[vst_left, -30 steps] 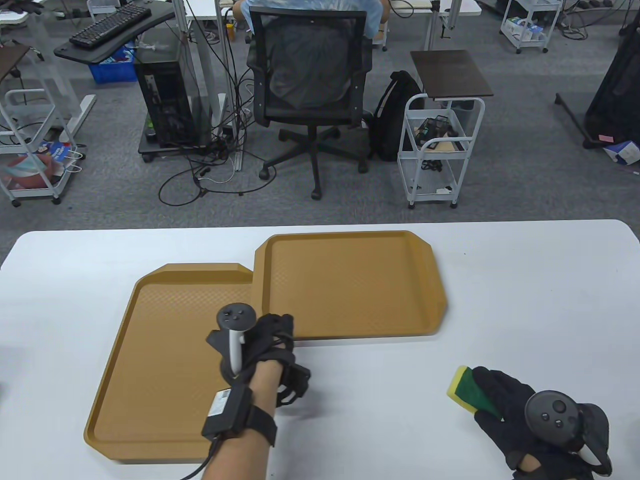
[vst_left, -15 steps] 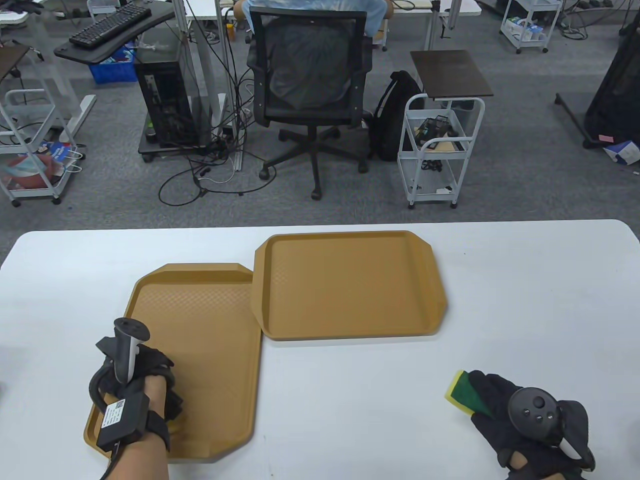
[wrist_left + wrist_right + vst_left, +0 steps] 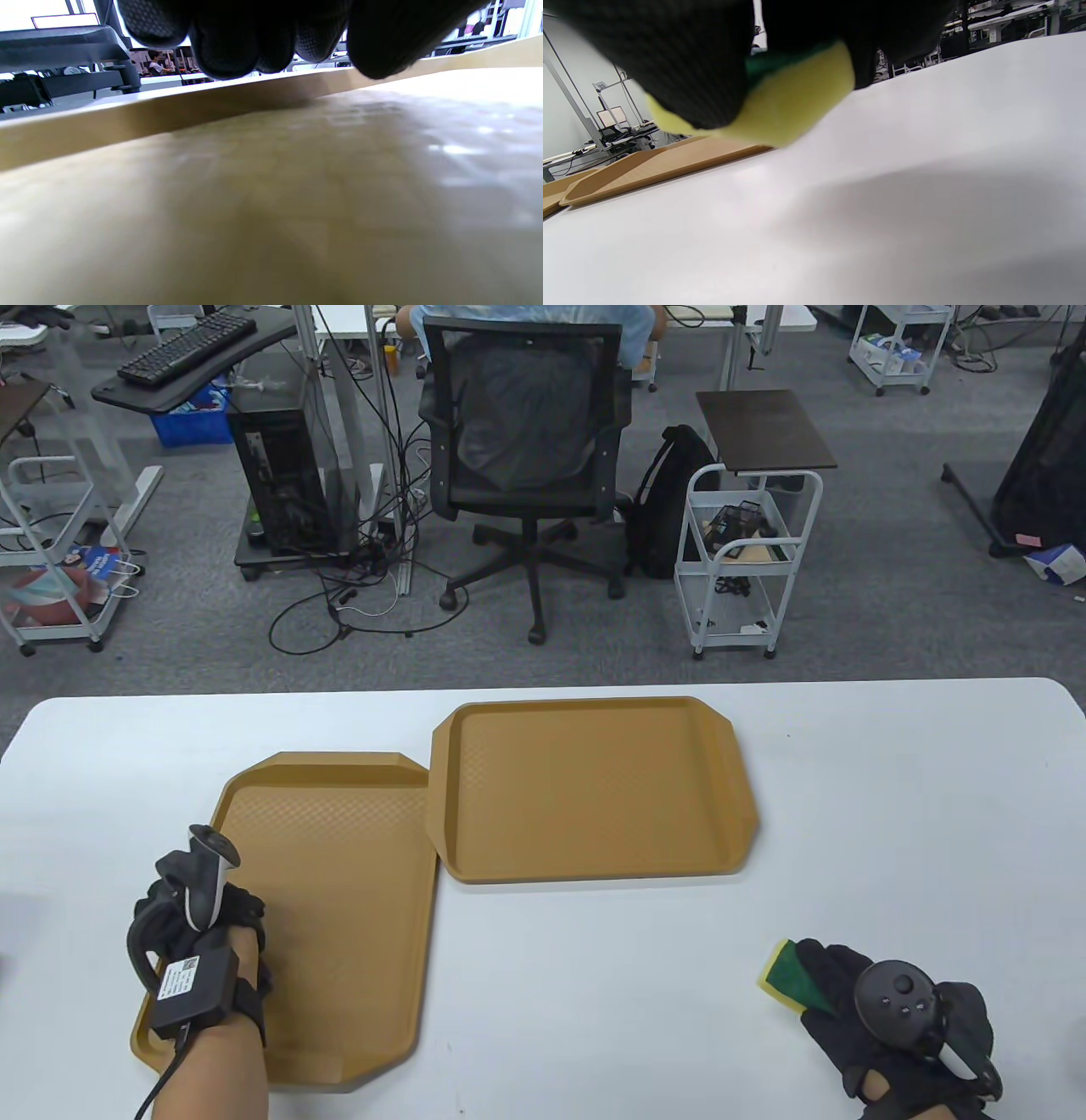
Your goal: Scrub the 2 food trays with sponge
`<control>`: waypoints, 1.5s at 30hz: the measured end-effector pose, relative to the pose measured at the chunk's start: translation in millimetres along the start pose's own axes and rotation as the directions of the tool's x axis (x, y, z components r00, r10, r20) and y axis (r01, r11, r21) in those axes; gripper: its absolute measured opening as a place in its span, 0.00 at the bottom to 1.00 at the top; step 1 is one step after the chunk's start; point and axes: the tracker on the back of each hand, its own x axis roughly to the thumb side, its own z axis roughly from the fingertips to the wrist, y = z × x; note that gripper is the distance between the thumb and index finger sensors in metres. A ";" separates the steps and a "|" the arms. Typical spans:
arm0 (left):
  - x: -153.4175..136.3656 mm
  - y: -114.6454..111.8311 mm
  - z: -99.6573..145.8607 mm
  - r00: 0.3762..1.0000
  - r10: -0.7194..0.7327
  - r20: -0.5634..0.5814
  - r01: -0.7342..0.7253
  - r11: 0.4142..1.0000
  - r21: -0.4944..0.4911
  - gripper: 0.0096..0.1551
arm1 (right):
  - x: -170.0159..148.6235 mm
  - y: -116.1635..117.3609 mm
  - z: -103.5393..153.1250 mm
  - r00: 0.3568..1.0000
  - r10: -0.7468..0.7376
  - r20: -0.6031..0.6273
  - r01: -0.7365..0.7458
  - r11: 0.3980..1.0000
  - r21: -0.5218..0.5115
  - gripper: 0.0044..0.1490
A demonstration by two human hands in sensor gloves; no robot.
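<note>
Two tan food trays lie side by side on the white table (image 3: 611, 984). The left tray (image 3: 339, 899) is nearer, and the right tray (image 3: 594, 789) overlaps its far right corner. My left hand (image 3: 174, 908) sits at the left tray's left rim; in the left wrist view its fingers (image 3: 237, 46) curl over that rim above the tray floor (image 3: 297, 190). My right hand (image 3: 836, 984) holds a yellow and green sponge (image 3: 785, 971) at the table's near right. In the right wrist view the gloved fingers (image 3: 683, 63) wrap the sponge (image 3: 793, 101) just above the table.
Beyond the table's far edge stand an office chair (image 3: 526, 432) with a seated person behind it, a white cart (image 3: 747, 560) and a backpack (image 3: 670, 500). The right tray's edge (image 3: 661, 165) shows low in the right wrist view.
My left hand moved from the left tray's right side across to its left rim, and the tray has shifted slightly left. The right hand with the sponge barely moved.
</note>
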 end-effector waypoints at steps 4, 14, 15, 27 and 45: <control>-7.2 -5.9 -13.4 0.999 0.018 -0.028 -0.020 0.996 -0.090 0.31 | 1.5 2.1 -1.3 1.000 0.014 0.000 -0.014 1.000 0.008 0.46; -46.0 2.4 -42.2 0.940 0.317 -0.124 -0.336 0.925 -0.177 0.27 | 0.7 3.4 -2.2 1.000 0.010 -0.014 -0.009 1.000 0.009 0.46; -50.1 3.0 -43.0 0.930 0.348 -0.123 -0.365 0.915 -0.173 0.27 | 0.7 3.3 -2.3 1.000 0.011 -0.014 -0.010 1.000 0.008 0.46; -38.1 45.8 -20.7 0.830 0.534 0.161 -0.526 0.845 -0.094 0.29 | 2.7 0.9 -1.8 1.000 -0.004 -0.003 0.004 1.000 -0.004 0.46; 212.8 12.2 204.5 0.486 0.269 0.832 -0.009 0.953 -0.303 0.27 | -4.3 -15.0 5.6 0.997 -0.075 0.015 0.076 0.995 -0.059 0.45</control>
